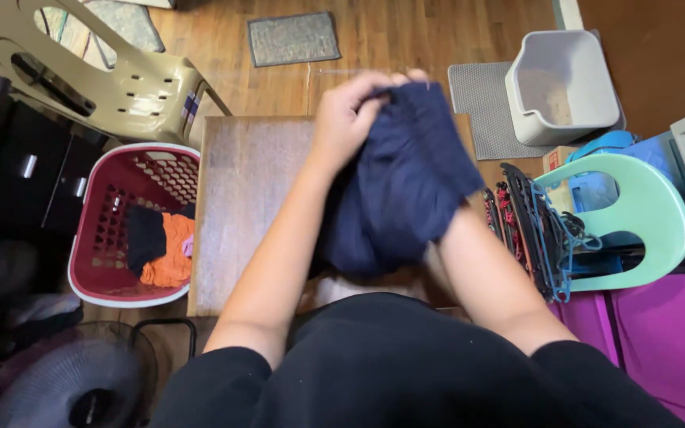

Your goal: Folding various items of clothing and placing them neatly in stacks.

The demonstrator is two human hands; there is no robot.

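The left hand [348, 119] is curled shut, pinching the top edge of a soft, dark navy knit garment [402, 186] that hangs in loose folds above the table. The right hand is buried inside the cloth, so I cannot tell how far it is open; only its forearm shows below the fabric. The garment drapes from the left hand's fingers down over the right wrist. Beneath lies a small rectangular wooden table [247, 206], its pale matte top bare on the left side. Just left of its edge stands a red perforated plastic laundry basket [101, 238] holding orange and black clothes. Right of the table, a bundle of plastic hangers [533, 230] leans against a mint-green plastic stool [660, 214].
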